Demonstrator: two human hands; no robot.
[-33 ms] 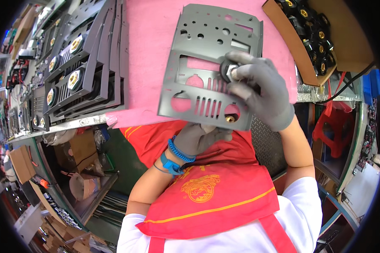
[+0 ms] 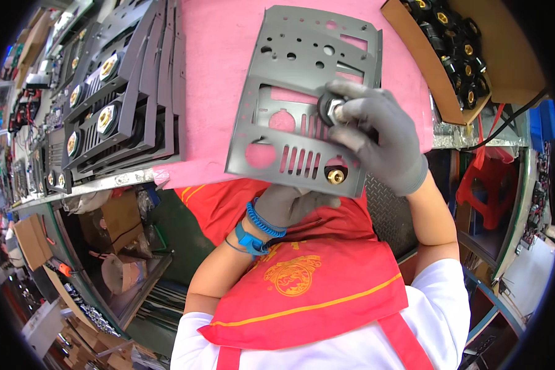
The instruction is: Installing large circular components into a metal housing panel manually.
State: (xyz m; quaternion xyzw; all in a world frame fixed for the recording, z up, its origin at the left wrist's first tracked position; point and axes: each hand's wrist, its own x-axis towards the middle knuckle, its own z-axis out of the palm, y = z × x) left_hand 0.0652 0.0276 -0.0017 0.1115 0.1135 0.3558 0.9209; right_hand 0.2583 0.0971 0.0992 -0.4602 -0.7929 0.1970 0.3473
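Note:
A grey metal panel [image 2: 327, 74] with slots and round holes lies over the pink table cover, its near end jutting past the table edge. My left hand [image 2: 290, 203] is under that near end, gripping it from below; its fingertips are partly hidden. Through the near right round hole shows a brass threaded fitting [image 2: 335, 176]; whatever supports it underneath is hidden. Above the panel my right hand [image 2: 388, 129] is closed, pinching a black round collar with a silvery hex nut [image 2: 333, 111] between thumb and fingers. The collar is over the slots, beside the hole with the fitting.
Stacked grey panels [image 2: 142, 92] fitted with brass connectors stand on the left of the table. At the far right, a cardboard box [image 2: 422, 61] holds several black fittings with brass centres. A red plastic stool [image 2: 487, 191] is beyond the table's right side.
The panel's near end has shifted slightly left and toward me. The brass fitting now shows more fully in the near right hole. My right hand has moved slightly left with the nut.

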